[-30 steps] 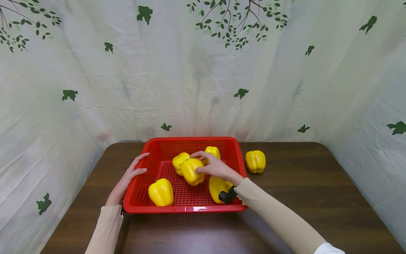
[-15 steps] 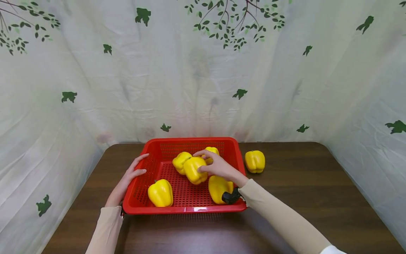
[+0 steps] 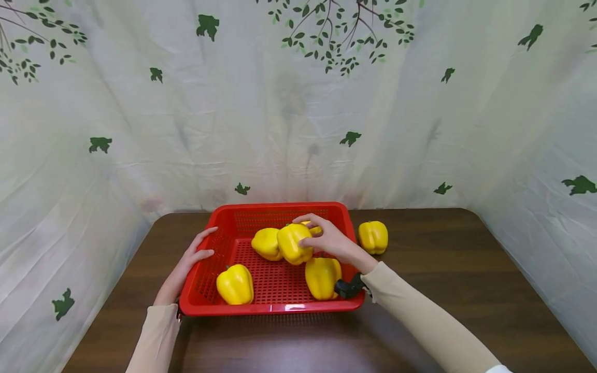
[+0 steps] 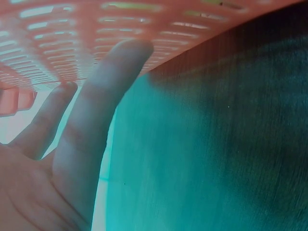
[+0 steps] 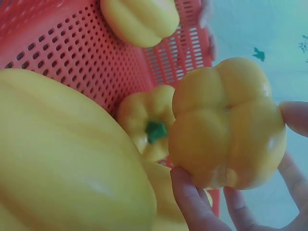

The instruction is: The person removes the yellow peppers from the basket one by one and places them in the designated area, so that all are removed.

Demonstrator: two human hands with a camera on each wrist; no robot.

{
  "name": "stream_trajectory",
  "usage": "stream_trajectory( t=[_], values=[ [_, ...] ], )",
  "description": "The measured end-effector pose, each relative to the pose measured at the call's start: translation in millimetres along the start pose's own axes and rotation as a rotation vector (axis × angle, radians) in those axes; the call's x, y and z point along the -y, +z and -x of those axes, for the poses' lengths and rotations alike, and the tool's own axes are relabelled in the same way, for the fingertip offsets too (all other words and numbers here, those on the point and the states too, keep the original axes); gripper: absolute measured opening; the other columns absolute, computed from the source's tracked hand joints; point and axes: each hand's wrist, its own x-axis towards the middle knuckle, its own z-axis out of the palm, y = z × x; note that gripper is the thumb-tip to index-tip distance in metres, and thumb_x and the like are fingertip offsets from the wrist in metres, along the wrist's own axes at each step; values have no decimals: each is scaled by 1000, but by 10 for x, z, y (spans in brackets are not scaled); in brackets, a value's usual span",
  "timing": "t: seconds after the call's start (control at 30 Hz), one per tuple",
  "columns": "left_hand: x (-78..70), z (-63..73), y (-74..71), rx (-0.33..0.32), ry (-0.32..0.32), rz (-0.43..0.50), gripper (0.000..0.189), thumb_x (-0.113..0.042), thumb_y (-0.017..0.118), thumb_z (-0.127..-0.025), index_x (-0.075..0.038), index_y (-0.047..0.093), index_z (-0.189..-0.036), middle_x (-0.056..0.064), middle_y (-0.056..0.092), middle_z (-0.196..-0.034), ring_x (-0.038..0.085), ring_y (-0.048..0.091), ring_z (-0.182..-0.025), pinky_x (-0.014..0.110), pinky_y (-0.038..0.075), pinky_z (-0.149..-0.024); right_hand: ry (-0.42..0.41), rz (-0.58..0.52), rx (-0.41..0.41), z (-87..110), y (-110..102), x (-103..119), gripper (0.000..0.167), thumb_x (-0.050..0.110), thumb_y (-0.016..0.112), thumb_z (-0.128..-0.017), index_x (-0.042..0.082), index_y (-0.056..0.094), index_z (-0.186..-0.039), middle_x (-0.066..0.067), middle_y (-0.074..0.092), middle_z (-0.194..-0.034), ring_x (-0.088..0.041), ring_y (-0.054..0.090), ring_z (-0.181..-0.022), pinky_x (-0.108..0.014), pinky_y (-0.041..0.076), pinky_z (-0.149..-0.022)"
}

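Hands (image 3: 332, 243) on basket (image 3: 280, 206) and pepper (image 3: 293, 246), lobed base (image 5: 226, 115) only from right wrist

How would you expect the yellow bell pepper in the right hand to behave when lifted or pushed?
The yellow bell pepper is probably stiff: its lobes look undented where the right hand grips it. Its glossy highlights suggest smooth skin that might slip. Its rounded, four-lobed form may rock or roll unevenly if pushed.

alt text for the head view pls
A right hand holds a yellow bell pepper over a red basket with four other peppers inside. The left hand touches the basket's left side; another pepper sits on the table at right.
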Motion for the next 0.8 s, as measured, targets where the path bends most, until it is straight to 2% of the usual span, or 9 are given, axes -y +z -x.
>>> stream_trajectory(
  t=[0.2,0.47,0.8],
  values=[
    [6,-18,-5,5,23,-5,56,-20,43,-100,-24,19,-151,17,22,-147,33,46,-118,41,50,-88,12,-23,-23,47,-99,-4,46,13,68,-86,19,54,-130,-13,42,-128,-31,57,-97,-46,53,-78],
    [13,-17,-9,8,23,4,56,-21,43,-101,-24,19,-151,17,23,-146,32,47,-117,40,50,-88,6,-10,-85,125,-254,-18,47,14,70,-86,17,54,-130,-14,45,-125,-30,56,-101,-39,55,-77],
    [11,8,-14,16,2,20,57,-22,44,-101,-27,18,-151,14,22,-147,36,41,-120,42,49,-89,4,-28,-113,229,-415,1,49,16,69,-86,15,51,-132,-16,45,-125,-31,55,-102,-41,54,-81]
  ],
)
